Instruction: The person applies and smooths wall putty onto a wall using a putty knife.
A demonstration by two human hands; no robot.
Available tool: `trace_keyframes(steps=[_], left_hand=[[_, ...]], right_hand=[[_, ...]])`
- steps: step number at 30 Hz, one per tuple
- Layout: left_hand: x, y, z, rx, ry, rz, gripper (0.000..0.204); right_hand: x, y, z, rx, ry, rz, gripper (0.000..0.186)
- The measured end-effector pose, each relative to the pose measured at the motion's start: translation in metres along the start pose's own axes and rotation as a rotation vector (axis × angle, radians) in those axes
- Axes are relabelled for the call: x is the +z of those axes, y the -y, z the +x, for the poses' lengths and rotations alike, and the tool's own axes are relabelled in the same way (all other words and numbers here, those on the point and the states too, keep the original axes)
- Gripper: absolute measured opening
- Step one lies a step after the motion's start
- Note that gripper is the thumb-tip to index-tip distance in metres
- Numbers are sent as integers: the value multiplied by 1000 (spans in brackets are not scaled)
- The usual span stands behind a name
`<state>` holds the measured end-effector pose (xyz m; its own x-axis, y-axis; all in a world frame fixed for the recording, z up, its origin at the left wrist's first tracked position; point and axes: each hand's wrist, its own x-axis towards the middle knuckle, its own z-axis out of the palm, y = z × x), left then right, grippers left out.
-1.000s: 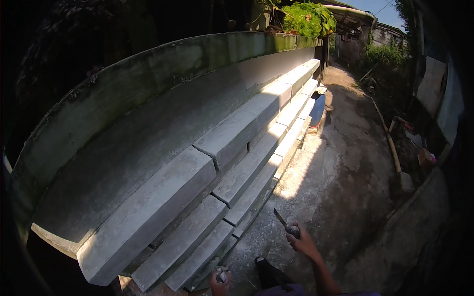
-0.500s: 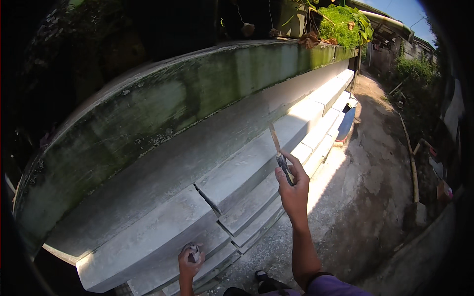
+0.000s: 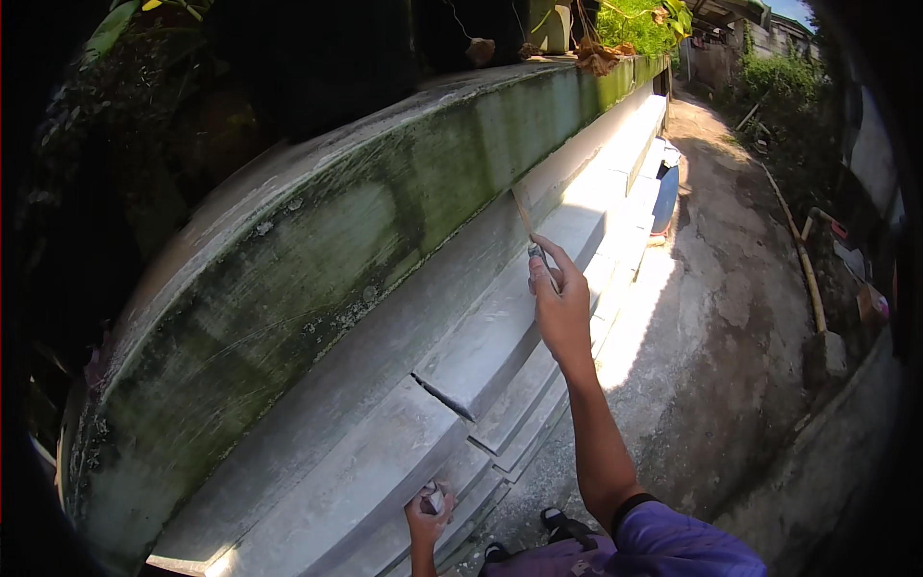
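Note:
My right hand (image 3: 561, 298) is closed around the dark handle of a narrow-bladed knife (image 3: 523, 213). The blade points up and away, its tip near the lower edge of a mossy green concrete ledge (image 3: 356, 192). It overlaps the grey wall face in view; whether it touches, I cannot tell. Lower and to the left, my left hand (image 3: 429, 519) has its fingers curled round a small pale lump (image 3: 436, 499), whose kind I cannot make out. That hand is beside the front face of a stacked pale slab (image 3: 356, 462).
More long pale slabs (image 3: 510, 337) stand in stepped stacks along the wall, with dark gaps between their ends. A concrete path (image 3: 711, 317) runs along the right, with a long-handled tool (image 3: 803, 250) at its far side. Beyond the slabs stands a blue container (image 3: 664, 202). Plants top the ledge.
My view has shifted, so the slabs sit lower and the ledge fills more of it. The right hand has raised the knife toward the ledge's underside. Both hands keep their hold.

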<state>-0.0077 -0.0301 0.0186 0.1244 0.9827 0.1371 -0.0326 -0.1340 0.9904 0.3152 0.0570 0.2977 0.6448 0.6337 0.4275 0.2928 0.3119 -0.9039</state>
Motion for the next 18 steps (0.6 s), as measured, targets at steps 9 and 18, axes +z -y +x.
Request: trace_keyframes(steps=[9,18], left_hand=[[-11,-5,6,51,56,170,32],[-15,-2,7,114,90,88,33]], right_hand=[[9,19,-5,-55,-109,-19,35],[3,14,-4,-4,-70,-121,39]])
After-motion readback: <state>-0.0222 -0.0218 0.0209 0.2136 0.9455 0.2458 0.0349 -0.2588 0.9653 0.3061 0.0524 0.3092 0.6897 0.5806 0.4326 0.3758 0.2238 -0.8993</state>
